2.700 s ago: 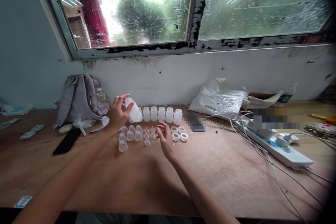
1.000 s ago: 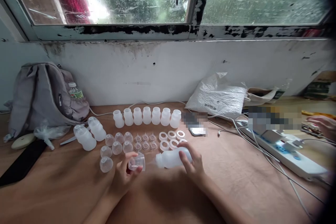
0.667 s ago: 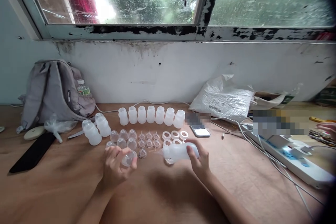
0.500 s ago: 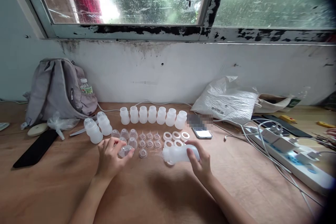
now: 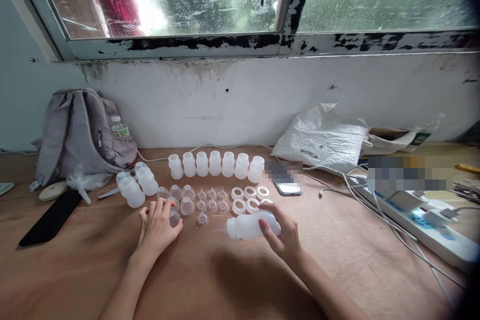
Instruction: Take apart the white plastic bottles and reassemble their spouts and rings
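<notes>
Since half a second ago the left hand [image 5: 157, 227] has come down from mid-air to the counter [image 5: 75, 260], pressing its clear cap [image 5: 173, 218] in among the other caps, while the right hand's bottle has dipped a little lower.

At far left lie a black phone [image 5: 50, 217] and a grey backpack [image 5: 80, 132]. Next stand two capped bottles [image 5: 137, 186], which look finished. The left hand sits just right of them, fingers curled loosely over the cap; whether it grips or only rests there I cannot tell. Beside it come loose caps [image 5: 182, 200], then small teats [image 5: 212, 200], then white rings [image 5: 249, 199], all laid in short rows. Behind them a row of seven open bottles [image 5: 215, 165] waits bare.

The right hand [image 5: 283, 232] is clamped around a bottle [image 5: 247, 226] held on its side just above the counter, its teat end pointing left toward the other hand. Judging by this, two bottles are done, one is partly fitted, and seven remain. Further right are a white bag [image 5: 322, 140] and a power strip [image 5: 423, 225].
</notes>
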The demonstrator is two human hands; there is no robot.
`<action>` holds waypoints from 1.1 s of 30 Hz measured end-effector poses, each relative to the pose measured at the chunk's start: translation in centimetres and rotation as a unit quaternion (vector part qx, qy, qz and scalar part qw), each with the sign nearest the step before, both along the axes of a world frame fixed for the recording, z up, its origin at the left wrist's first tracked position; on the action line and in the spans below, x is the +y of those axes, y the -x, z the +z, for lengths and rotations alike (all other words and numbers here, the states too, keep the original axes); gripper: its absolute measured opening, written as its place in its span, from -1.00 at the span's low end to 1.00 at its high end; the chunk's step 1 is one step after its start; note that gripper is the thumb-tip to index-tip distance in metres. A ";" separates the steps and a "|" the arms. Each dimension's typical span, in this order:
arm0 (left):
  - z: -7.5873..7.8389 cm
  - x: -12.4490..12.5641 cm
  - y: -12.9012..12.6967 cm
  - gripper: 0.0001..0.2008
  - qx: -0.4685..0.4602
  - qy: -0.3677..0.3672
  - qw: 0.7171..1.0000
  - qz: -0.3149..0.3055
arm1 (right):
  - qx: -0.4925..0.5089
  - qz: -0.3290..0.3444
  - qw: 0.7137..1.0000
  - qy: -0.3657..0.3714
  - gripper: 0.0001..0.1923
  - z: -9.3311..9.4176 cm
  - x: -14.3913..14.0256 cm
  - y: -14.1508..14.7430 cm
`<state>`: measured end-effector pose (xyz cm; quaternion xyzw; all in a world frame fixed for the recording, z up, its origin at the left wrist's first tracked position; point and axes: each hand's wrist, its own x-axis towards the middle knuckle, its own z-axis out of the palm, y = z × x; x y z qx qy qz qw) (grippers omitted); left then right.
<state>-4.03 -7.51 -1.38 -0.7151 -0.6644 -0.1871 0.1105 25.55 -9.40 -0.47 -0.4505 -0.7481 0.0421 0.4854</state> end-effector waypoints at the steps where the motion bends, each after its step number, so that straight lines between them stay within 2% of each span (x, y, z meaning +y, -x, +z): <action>1: 0.0 0.0 0.0 -0.74 0.003 0.001 1.000 -0.001 | 0.001 0.001 1.000 0.000 -0.82 0.0 0.0 0.0; 6: 0.4 -0.2 0.2 -0.62 0.021 -0.004 1.000 -0.015 | 0.016 -0.025 0.999 0.023 -0.82 0.2 -0.3 0.1; 9: 0.8 -0.3 0.8 -0.50 0.029 -0.039 0.998 -0.048 | 0.026 -0.039 0.998 0.040 -0.82 0.4 -0.5 0.1; 12: 1.5 -0.6 0.7 -0.55 0.002 -0.104 0.988 -0.112 | 0.037 -0.044 0.997 0.049 -0.82 0.4 -0.5 0.2; 15: 2.4 -1.8 -1.7 -0.64 -0.061 -0.128 0.967 -0.213 | 0.047 -0.028 0.997 0.050 -0.84 0.4 -0.7 0.3; 16: 2.6 -2.4 -2.9 -0.61 -0.076 -0.107 0.961 -0.244 | 0.050 -0.016 0.998 0.047 -0.85 0.4 -0.8 0.3; 18: 2.8 -3.5 -5.8 -0.42 -0.080 -0.015 0.951 -0.299 | 0.053 0.012 0.998 0.035 -0.87 0.3 -1.1 0.5; 20: 2.6 -4.3 -8.5 -0.36 -0.077 0.077 0.940 -0.324 | 0.052 0.038 0.998 0.022 -0.87 0.2 -1.4 0.6; 24: 1.8 -4.1 -11.2 -0.74 -0.087 0.186 0.947 -0.246 | 0.038 0.071 0.997 0.016 -0.84 -0.1 -1.8 0.7; 26: 1.5 -3.3 -11.3 -0.83 -0.103 0.219 0.939 -0.245 | 0.043 0.069 0.996 0.035 -0.87 -0.2 -1.9 0.7; 29: 1.3 -2.4 -10.9 -0.84 -0.168 0.270 0.899 -0.303 | 0.062 0.066 0.993 0.081 -0.92 0.1 -2.0 0.8; 33: 0.6 -2.3 -10.3 -0.86 -0.251 0.392 0.809 -0.358 | 0.080 0.113 0.983 0.122 -0.87 0.7 -2.3 1.1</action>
